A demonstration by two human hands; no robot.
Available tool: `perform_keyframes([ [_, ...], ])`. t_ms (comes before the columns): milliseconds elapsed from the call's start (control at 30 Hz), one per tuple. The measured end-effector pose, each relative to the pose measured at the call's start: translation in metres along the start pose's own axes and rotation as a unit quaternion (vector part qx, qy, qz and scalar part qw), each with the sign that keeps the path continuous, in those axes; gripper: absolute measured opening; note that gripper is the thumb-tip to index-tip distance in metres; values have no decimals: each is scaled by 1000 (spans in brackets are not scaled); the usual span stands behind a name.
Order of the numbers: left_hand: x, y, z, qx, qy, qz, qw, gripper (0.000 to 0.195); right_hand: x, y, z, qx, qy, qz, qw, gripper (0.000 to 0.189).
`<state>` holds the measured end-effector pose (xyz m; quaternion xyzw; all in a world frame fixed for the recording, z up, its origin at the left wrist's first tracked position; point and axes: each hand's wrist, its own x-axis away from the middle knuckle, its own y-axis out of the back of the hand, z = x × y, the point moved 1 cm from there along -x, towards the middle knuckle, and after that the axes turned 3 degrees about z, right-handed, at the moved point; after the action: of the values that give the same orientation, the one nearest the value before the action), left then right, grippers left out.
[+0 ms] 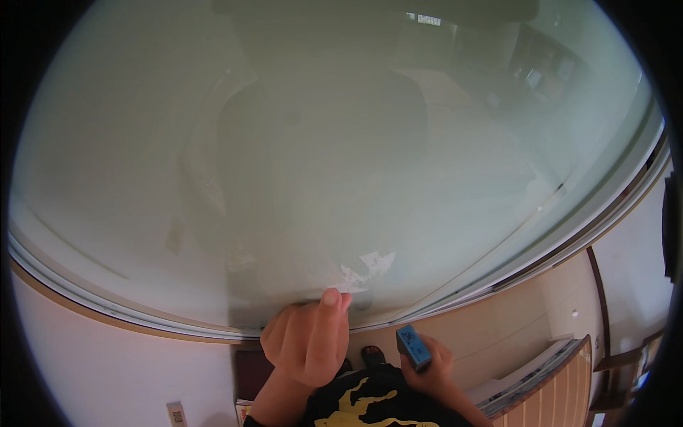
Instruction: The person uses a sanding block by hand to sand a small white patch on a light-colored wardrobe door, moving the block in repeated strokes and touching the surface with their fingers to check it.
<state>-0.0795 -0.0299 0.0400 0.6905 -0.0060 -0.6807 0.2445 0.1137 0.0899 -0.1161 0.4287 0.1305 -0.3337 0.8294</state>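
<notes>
A large glossy pale board (320,176) fills most of my view and mirrors dim shapes of the room. Low on it is a ragged white patch (363,271), like torn paper stuck to the surface. My left hand (305,341) is raised at the board's lower edge with its fingers curled. Its fingertips are at the bottom of the white patch; whether they pinch anything is hidden. Lower and to the right, my right hand (433,365) grips a small blue block (414,345) with dark sides and printing on top, like a board eraser. That block is apart from the board.
A metal rail (160,326) runs along the board's bottom edge, above a white wall (133,373). At lower right stands a wood-panelled cabinet (549,392). A small wall plate (176,414) bears a printed code. My sandalled foot (372,355) shows on the tiled floor (512,309).
</notes>
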Motion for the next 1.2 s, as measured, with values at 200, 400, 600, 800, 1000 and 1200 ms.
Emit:
perform_keyframes([
  [200, 3, 0, 0, 3, -6, 3, 1000, 27, 2, 0, 1, 16, -9, -11, 1000, 55],
  [400, 5, 2, 1, 2, -9, 23, 1000, 25, -1, -2, 1, 6, -18, -8, 1000, 55],
  [600, 8, 0, 3, -18, 5, 30, 999, 29, -5, -5, 5, 0, -9, -16, 1000, 55],
  [800, 8, -2, 4, -21, -6, 26, 999, 31, -5, -6, 4, -5, -7, -9, 1000, 55],
  [1000, 8, -4, 3, -24, -14, 22, 999, 32, 1, -8, 5, -18, -31, -1, 999, 50],
  [1200, 6, -4, 2, -31, -9, 22, 999, 30, 3, -7, 5, -34, -33, 13, 999, 47],
])
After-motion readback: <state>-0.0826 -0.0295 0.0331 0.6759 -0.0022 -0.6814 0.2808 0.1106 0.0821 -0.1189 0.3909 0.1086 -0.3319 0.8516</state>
